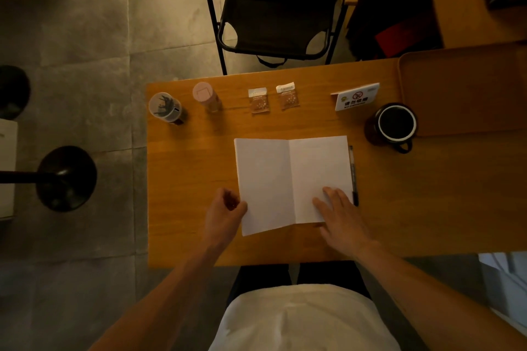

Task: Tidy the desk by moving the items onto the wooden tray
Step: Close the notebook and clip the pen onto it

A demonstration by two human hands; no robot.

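Seen from above, mid-tidy at wooden desk (194, 179): open notebook (293, 182) lying flat at desk centre, blank pages up; left hand (225, 212) at notebook's lower-left corner, fingers curled loosely, thumb touching page edge, no firm pinch visible; right hand (340, 214) pressed flat on right page, fingers spread, holding nothing; black pen (353, 177) lying just beside notebook's right edge, w/ right fingertips near its lower end; black mug (395, 125) standing just beside wooden tray (456, 71), handle toward camera, contents too dark to tell; tray at desk's far right, nothing seen on visible part; no-smoking sign card (356, 95) tented near mug; two brown sachets (273, 98) side by side along far edge; pink bottle (206, 95) and clear lidded cup (165, 107) upright at far-left corner. Risks, as judged from here: lifting notebook still open likely to flop pages or crease spine; sliding it right could shove pen off desk or into mug; sweep toward tray could clip mug, poss. spill if full; tall bottle and cup near desk edge prone to toppling if reached for hastily.
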